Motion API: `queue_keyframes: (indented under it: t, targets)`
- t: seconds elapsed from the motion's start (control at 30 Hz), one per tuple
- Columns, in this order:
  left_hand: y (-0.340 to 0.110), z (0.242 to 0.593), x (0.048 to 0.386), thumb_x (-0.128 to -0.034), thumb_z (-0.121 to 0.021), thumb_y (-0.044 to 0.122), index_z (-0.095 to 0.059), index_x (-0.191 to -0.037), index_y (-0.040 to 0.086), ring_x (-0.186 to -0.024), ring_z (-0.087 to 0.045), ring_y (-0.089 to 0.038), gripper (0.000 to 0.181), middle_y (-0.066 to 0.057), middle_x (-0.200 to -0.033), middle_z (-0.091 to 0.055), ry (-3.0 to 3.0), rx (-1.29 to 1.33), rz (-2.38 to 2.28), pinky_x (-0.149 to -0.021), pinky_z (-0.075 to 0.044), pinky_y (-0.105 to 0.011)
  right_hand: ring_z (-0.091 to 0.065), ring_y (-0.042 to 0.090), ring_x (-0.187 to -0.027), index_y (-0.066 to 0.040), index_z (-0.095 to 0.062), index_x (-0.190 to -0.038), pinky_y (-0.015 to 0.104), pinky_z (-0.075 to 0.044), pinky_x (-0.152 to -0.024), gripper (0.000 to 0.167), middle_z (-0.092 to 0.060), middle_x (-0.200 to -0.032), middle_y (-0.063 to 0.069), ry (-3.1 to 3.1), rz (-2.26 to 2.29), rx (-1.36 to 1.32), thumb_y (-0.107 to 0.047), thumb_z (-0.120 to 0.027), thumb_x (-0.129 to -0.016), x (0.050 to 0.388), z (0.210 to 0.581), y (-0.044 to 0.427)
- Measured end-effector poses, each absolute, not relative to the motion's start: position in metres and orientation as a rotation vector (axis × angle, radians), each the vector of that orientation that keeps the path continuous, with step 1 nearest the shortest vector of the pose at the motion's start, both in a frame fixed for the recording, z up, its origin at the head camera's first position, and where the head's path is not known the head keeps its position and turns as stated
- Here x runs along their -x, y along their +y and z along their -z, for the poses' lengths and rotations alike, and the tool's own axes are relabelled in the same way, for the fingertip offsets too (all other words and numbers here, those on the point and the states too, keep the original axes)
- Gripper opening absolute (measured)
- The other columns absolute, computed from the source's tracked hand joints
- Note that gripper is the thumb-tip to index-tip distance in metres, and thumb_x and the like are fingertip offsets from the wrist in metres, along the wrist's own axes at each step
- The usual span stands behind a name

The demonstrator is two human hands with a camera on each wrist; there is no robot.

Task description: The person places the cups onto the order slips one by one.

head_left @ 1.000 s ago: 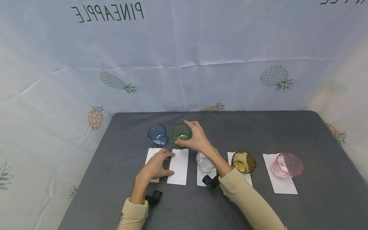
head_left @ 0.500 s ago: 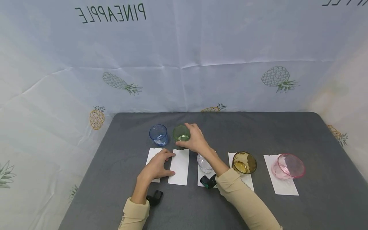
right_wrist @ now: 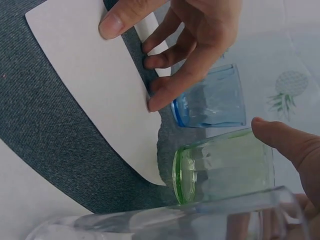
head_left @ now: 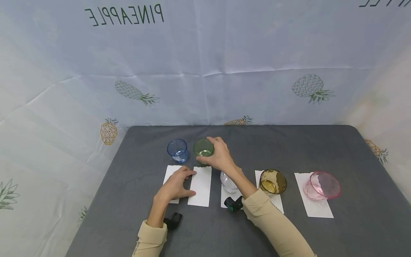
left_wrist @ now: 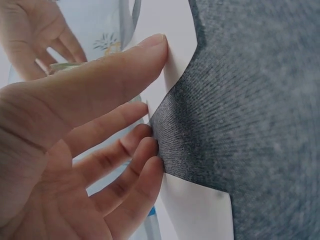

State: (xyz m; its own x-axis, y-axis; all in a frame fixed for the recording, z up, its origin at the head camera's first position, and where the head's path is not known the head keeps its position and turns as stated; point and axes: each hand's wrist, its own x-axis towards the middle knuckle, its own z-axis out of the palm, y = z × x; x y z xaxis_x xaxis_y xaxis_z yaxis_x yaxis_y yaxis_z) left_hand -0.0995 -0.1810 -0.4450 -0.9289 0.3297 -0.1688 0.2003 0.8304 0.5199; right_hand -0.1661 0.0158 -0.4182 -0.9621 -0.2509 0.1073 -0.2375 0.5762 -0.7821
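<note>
At the far side of the table, my right hand (head_left: 221, 156) holds a green glass (head_left: 202, 147) between thumb and fingers. In the right wrist view the thumb lies at the rim of this green glass (right_wrist: 220, 162); the other fingers are partly hidden behind a clear glass (right_wrist: 180, 222). My left hand (head_left: 174, 186) rests over two white paper strips, its fingertips touching the edge of the second strip (head_left: 199, 187) and its thumb on that strip. The left wrist view shows these fingers (left_wrist: 122, 192) loosely bent, with nothing gripped. A blue glass (head_left: 177, 150) stands left of the green one.
Further right, the clear glass (head_left: 227, 184), an amber glass (head_left: 273, 182) and a pink glass (head_left: 321, 186) each stand on a paper strip. The grey table (head_left: 250, 235) ends at a pineapple-print cloth (head_left: 205, 96). Black wrist cameras sit on both wrists.
My right hand has come in around the green glass, which has shifted very slightly to the right. The left hand stays in place. The head view has moved a little.
</note>
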Motion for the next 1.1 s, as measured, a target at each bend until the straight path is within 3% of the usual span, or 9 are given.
queue_keyframes:
  t: [0.37, 0.77, 1.1]
  targets:
    - [-0.181, 0.443, 0.099, -0.0703, -0.094, 0.014, -0.068, -0.13, 0.005, -0.101, -0.061, -0.022, 0.066, -0.009, -0.118, -0.063, 2.756, -0.397, -0.757, -0.088, -0.053, -0.041, -0.057, 0.042, -0.123, 0.001, -0.052, -0.146, 0.053, -0.056, -0.093, 0.082, -0.055, -0.139, 0.023, 2.769, 1.424, 0.448, -0.029, -0.089, -0.078, 0.151, 0.403, 0.016]
    - [-0.181, 0.444, 0.1, -0.0704, -0.094, 0.015, -0.067, -0.131, 0.005, -0.102, -0.061, -0.022, 0.067, -0.008, -0.117, -0.063, 2.752, -0.402, -0.744, -0.089, -0.053, -0.042, -0.057, 0.04, -0.122, -0.003, -0.052, -0.147, 0.051, -0.053, -0.09, 0.084, -0.055, -0.141, 0.02, 2.731, 1.405, 0.49, -0.031, -0.09, -0.078, 0.133, 0.396, 0.018]
    - [-0.183, 0.444, 0.1, -0.0702, -0.094, 0.015, -0.066, -0.131, 0.001, -0.106, -0.063, -0.026, 0.068, -0.01, -0.122, -0.063, 2.734, -0.388, -0.783, -0.092, -0.055, -0.045, -0.058, 0.03, -0.097, -0.003, -0.055, -0.145, 0.035, -0.049, -0.074, 0.083, -0.059, -0.134, 0.017, 2.706, 1.377, 0.545, -0.033, -0.091, -0.076, 0.118, 0.396, 0.018]
